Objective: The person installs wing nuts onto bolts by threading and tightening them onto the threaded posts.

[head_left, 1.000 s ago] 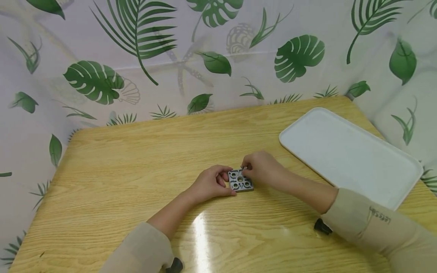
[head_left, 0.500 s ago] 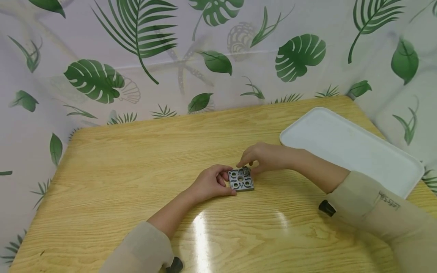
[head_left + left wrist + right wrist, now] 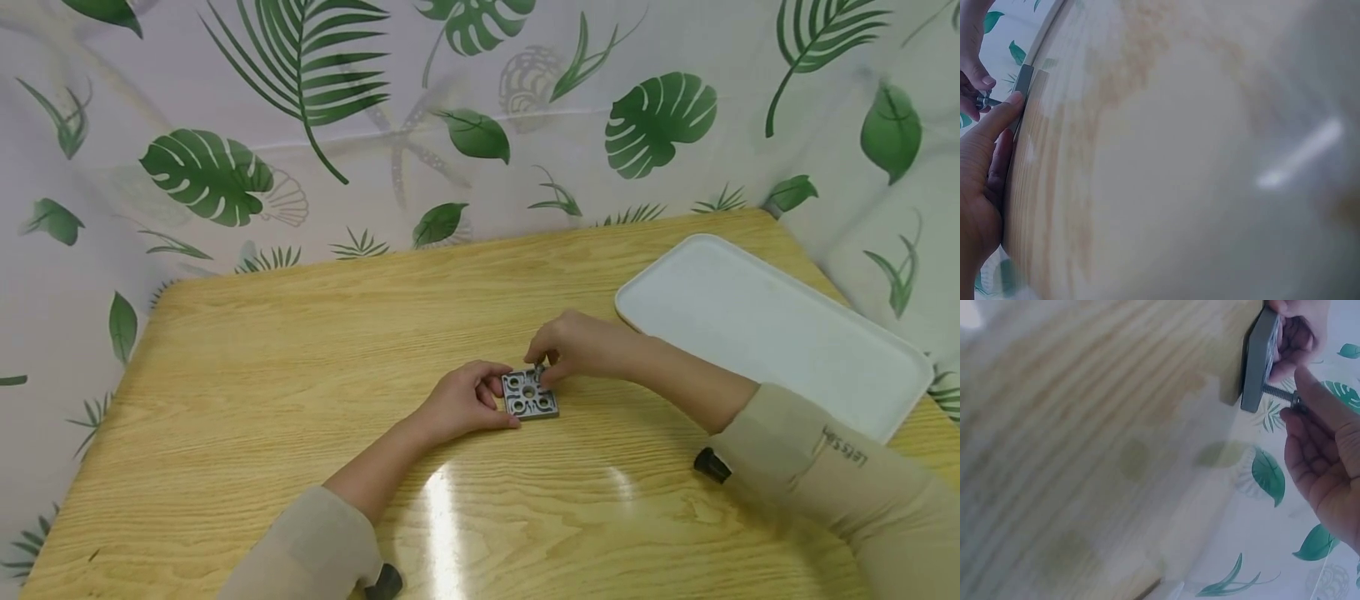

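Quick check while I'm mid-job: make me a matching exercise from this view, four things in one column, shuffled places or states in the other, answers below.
1. left hand
2. screw
3. metal plate
4. tray

A. white, toward the right of the table
B. holding the metal plate
C. pinched by the right hand
D. square, with several holes

Pairs: 1-B; 2-C; 3-D; 4-A

One plate (image 3: pixel 530 405), one screw (image 3: pixel 1280 393), one tray (image 3: pixel 772 333), one table (image 3: pixel 360 333)
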Available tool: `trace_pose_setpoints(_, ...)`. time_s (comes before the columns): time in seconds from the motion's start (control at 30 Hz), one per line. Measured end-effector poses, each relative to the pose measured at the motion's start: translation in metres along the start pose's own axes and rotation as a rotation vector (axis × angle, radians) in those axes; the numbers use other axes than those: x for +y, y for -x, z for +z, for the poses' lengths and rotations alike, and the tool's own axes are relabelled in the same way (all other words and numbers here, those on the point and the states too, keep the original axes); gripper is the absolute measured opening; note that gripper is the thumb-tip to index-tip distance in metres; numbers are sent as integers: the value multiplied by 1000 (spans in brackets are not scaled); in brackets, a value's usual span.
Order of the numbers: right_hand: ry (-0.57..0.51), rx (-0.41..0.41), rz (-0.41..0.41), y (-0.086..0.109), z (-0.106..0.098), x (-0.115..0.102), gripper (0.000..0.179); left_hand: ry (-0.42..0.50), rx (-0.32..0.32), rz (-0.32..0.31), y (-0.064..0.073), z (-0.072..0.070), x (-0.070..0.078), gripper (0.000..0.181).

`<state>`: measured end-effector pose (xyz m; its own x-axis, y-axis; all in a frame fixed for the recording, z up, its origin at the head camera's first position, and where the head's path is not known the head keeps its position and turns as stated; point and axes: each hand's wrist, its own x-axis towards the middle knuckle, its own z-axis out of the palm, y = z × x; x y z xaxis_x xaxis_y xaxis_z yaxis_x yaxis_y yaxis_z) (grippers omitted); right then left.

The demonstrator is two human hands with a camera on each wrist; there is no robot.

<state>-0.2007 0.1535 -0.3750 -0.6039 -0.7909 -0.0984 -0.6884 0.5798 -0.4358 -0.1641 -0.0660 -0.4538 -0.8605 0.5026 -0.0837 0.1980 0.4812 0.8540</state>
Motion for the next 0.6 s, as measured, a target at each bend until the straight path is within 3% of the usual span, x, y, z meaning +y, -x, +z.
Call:
trace_pose_setpoints(0.23,23,175,232,0,14,-13,33,8,3,-1,0,0,0,66)
trace_pose_setpoints(0.37,9,205,328,4,19,-17,43,8,1,4,0,0,-1,66)
trace_pose_setpoints(0.47,16,183,269,7,19,-13,51,2,-3,7,0,0,-2,67)
trace_pose_setpoints(0.6,21,166,78,8,18,-5,41,-7,3,6,-1,0,-2,67)
